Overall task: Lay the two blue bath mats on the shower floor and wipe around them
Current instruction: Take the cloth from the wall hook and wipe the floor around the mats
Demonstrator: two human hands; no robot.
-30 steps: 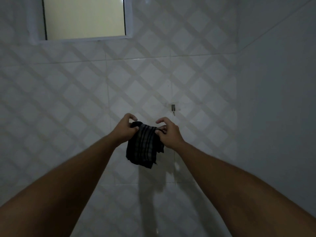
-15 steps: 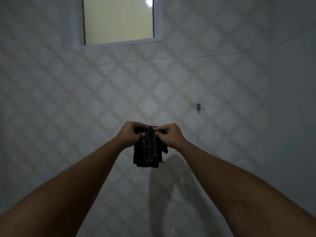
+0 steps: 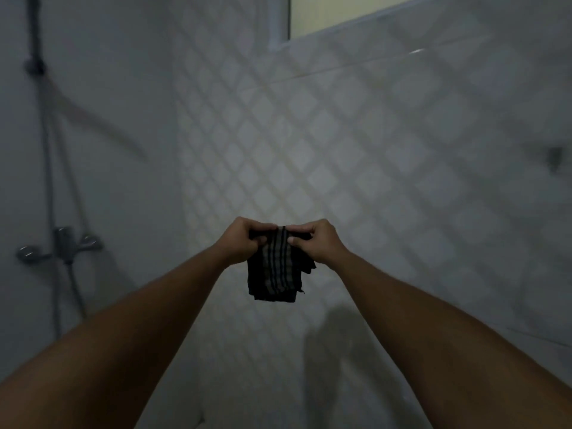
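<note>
Cloth: a dark folded cloth (image 3: 274, 267) with pale stripes down its middle is held up in the air near the centre of the view, in front of the tiled wall. Its top edge is bunched between the 2 hands and the rest hangs straight down. A small loose end sticks out at its lower right.

Left hand: the left hand (image 3: 243, 243) grasps the cloth's top left corner, with the fingers curled over the top edge and the thumb pressed on the near face.

Right hand: the right hand (image 3: 317, 243) grasps the top right corner the same way, fingers curled over and thumb on the near face. The 2 hands are close together, with only the striped band between the thumbs.

Forearms: both are bare, reaching forward from the bottom corners and converging on the cloth.

Tiled wall: the wall (image 3: 356, 134) has pale tiles with a diamond lattice pattern and looks blurred.

Shadow: a dark shadow (image 3: 328, 351) lies on the wall below and to the right of the cloth.

Window: a white-framed window (image 3: 322, 10) with a yellowish pane sits at the top edge, and only its lower corner shows.

Wall fitting: a small metal piece (image 3: 554, 157) sits on the tiles at the far right, too blurred to tell its kind.

Side wall: a plain pale wall (image 3: 117, 88) meets the tiled wall in a corner left of the hands.

Shower mixer: a metal mixer (image 3: 62, 244) with 2 handles sits low on the side wall, well apart from the hands.

Riser pipe: a pipe (image 3: 46, 156) runs up from the mixer towards the top left.
</note>
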